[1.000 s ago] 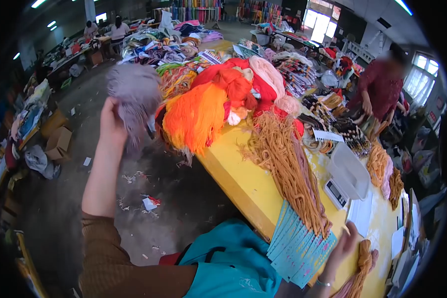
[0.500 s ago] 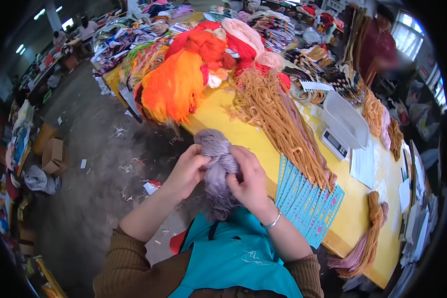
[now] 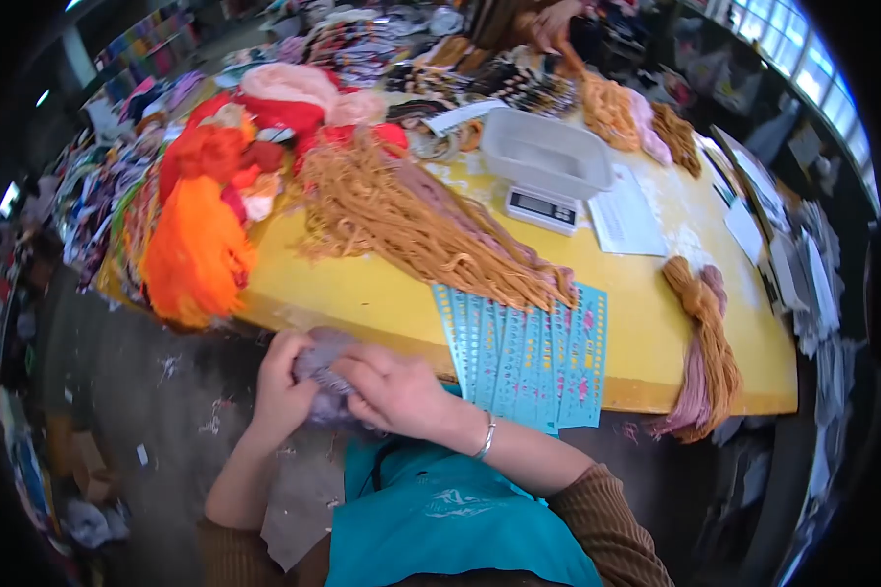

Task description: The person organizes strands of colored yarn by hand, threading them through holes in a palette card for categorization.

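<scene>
A bundle of greyish-purple yarn (image 3: 325, 370) is gathered between my two hands, just in front of the yellow table's near edge. My left hand (image 3: 282, 383) grips its left side with bent fingers. Across its right side lies my right hand (image 3: 392, 386), fingers curled into the strands; motion blurs them a little. Much of the bundle is covered by my hands. Close by on the table, long tan yarn strands (image 3: 431, 230) lie over blue punched cards (image 3: 519, 357) with printed dots.
On the yellow table (image 3: 636, 377) are orange yarn (image 3: 201, 254), red yarn (image 3: 206, 157), a scale (image 3: 541, 209) bearing a clear plastic tub (image 3: 546, 152), a paper sheet (image 3: 626, 210) and a tied tan-and-pink hank (image 3: 703, 333). Another person's hand (image 3: 555, 22) shows at the far side.
My view has swung right, so the table's things appear further left. Both hands still hold the purple yarn; my right hand has turned and reaches further over it.
</scene>
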Action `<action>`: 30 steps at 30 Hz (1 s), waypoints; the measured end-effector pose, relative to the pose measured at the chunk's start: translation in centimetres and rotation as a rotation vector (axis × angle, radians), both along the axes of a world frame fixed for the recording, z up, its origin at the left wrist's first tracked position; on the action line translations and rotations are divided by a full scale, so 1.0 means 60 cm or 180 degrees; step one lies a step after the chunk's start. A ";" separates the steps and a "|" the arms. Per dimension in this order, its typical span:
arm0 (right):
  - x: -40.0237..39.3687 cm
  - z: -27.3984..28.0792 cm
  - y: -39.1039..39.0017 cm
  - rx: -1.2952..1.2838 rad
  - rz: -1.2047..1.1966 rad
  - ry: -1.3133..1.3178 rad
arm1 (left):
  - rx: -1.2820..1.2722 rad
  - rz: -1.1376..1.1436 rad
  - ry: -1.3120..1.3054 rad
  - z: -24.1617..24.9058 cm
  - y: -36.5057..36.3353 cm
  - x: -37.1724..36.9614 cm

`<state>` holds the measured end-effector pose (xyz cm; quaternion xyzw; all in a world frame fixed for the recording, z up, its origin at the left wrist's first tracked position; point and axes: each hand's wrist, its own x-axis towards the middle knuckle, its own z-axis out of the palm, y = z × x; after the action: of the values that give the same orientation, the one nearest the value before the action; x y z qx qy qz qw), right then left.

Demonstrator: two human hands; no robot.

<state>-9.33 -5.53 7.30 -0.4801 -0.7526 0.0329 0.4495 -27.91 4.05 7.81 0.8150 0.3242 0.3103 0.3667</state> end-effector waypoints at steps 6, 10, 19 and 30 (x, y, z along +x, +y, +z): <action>-0.005 0.013 0.026 0.0058 -0.0353 -0.0703 | -0.2159 -0.0012 -0.0939 0.026 -0.009 -0.008; -0.018 0.026 0.028 0.0726 -0.0229 -0.0412 | -0.1500 0.0091 -0.0376 0.036 0.002 -0.032; 0.026 0.039 -0.001 0.0618 0.0661 0.0821 | -0.2938 -0.0360 -0.2290 0.057 -0.019 -0.019; 0.145 -0.016 -0.011 -0.0635 0.0634 0.1138 | -0.0034 -0.0837 0.0584 0.170 -0.017 -0.016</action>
<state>-0.62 -6.17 6.37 -0.4320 -0.6977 0.2358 0.5206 -28.87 3.05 18.03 0.8733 0.2484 0.1821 0.3774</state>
